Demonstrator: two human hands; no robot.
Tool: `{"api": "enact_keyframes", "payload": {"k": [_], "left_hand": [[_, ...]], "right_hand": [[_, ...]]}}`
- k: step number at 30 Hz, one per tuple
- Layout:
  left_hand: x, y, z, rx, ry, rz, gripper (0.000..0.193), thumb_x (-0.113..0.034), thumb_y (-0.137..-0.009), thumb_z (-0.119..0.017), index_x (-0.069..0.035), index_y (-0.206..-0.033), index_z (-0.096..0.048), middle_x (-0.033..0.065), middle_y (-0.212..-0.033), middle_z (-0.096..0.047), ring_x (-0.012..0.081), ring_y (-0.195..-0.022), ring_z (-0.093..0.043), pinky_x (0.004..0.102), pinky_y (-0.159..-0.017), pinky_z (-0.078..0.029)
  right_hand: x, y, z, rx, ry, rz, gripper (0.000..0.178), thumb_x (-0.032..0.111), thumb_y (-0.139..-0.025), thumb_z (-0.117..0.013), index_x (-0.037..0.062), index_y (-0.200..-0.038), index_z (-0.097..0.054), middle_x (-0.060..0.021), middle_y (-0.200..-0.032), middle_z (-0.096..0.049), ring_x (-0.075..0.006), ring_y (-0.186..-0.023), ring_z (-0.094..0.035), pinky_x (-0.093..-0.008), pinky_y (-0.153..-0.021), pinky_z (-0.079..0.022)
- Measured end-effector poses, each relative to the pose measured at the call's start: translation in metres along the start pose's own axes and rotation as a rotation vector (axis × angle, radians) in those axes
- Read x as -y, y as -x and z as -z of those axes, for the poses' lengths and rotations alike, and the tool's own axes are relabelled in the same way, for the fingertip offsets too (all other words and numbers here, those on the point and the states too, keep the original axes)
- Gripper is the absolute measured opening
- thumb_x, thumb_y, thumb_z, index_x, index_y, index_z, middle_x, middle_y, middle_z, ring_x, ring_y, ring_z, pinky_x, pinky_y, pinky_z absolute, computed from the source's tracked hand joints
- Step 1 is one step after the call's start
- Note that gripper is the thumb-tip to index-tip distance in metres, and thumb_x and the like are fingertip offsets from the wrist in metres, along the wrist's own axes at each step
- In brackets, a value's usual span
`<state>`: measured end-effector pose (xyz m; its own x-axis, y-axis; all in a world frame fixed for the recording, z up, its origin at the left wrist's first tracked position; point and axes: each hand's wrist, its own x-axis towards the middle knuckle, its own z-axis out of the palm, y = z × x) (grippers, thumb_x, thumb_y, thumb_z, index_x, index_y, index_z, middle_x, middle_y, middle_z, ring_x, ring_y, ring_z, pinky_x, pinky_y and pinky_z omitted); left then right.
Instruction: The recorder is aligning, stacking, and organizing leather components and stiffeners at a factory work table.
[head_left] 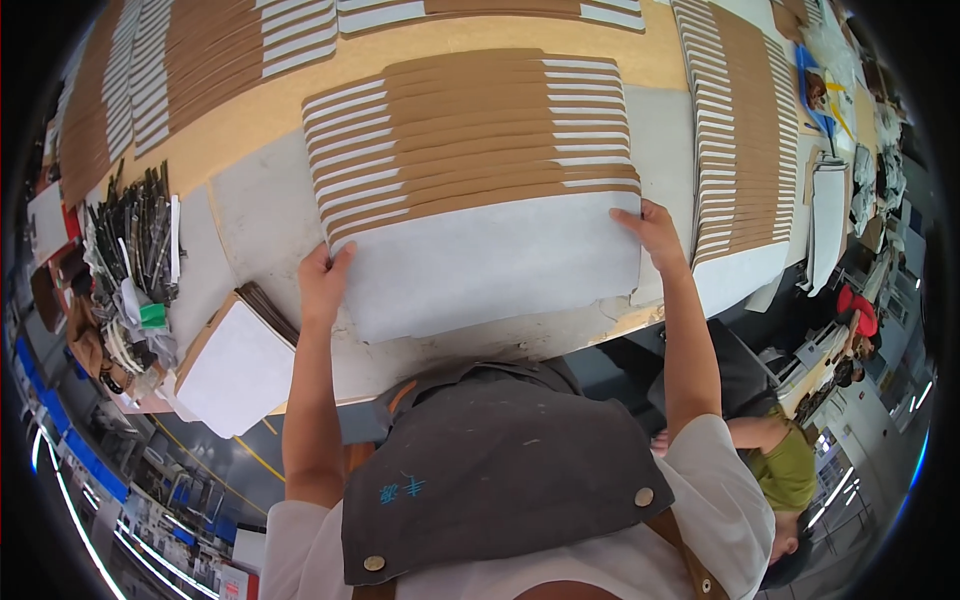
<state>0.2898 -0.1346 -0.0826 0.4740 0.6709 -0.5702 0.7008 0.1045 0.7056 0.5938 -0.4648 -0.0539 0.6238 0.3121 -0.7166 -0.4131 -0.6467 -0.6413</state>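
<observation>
In front of me lies a fanned stack of brown sheets point(470, 120) with white strips at both ends, overlapping like shingles. Its nearest piece shows a broad pale grey-white face point(490, 260) that reaches towards the table's front edge. My left hand point(325, 280) is closed on the left edge of the stack, thumb on top and the other fingers mostly hidden beneath. Opposite it, my right hand point(655, 235) pinches the right edge near the upper corner of the pale face, thumb on top. Both forearms reach forward over the table edge.
More fanned stacks stand at the far left point(215, 60) and right point(745, 130). A bundle of dark thin strips point(135, 235) lies at the left, near a small pile with a white top sheet point(240, 370). A person in a green top point(785, 465) is at the lower right.
</observation>
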Motion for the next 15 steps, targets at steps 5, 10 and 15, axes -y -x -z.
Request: {"api": "enact_keyframes", "payload": {"k": [5, 10, 15], "left_hand": [[-0.002, 0.002, 0.003, 0.008, -0.015, 0.022, 0.022, -0.021, -0.083, -0.063, 0.001, -0.084, -0.063, -0.0057, -0.057, -0.045, 0.0038, -0.052, -0.033, 0.023, -0.046, -0.029], [0.005, 0.003, 0.0, -0.042, 0.008, -0.033, 0.022, -0.021, -0.083, -0.064, 0.001, -0.084, -0.063, -0.0058, -0.058, -0.045, 0.0036, -0.053, -0.033, 0.023, -0.046, -0.029], [-0.001, 0.004, -0.005, -0.066, -0.005, -0.032, 0.023, -0.022, -0.082, -0.065, 0.002, -0.081, -0.062, -0.0046, -0.057, -0.045, 0.0045, -0.052, -0.033, 0.0242, -0.046, -0.03]], "right_hand": [[-0.003, -0.004, -0.002, -0.108, -0.03, 0.037, 0.023, 0.021, -0.081, -0.065, -0.0008, -0.085, -0.063, 0.0001, -0.071, -0.059, -0.0059, -0.063, -0.051, -0.0214, -0.056, -0.042], [-0.009, -0.007, -0.003, -0.256, 0.197, 0.141, 0.036, 0.025, -0.082, -0.064, 0.0036, -0.06, -0.046, 0.0054, -0.054, -0.035, -0.0047, -0.053, -0.03, -0.0235, -0.046, -0.027], [-0.01, -0.009, -0.002, -0.263, 0.267, 0.157, 0.036, 0.026, -0.082, -0.064, 0.0022, -0.062, -0.047, 0.0054, -0.055, -0.036, -0.0044, -0.054, -0.03, -0.0227, -0.046, -0.026]]}}
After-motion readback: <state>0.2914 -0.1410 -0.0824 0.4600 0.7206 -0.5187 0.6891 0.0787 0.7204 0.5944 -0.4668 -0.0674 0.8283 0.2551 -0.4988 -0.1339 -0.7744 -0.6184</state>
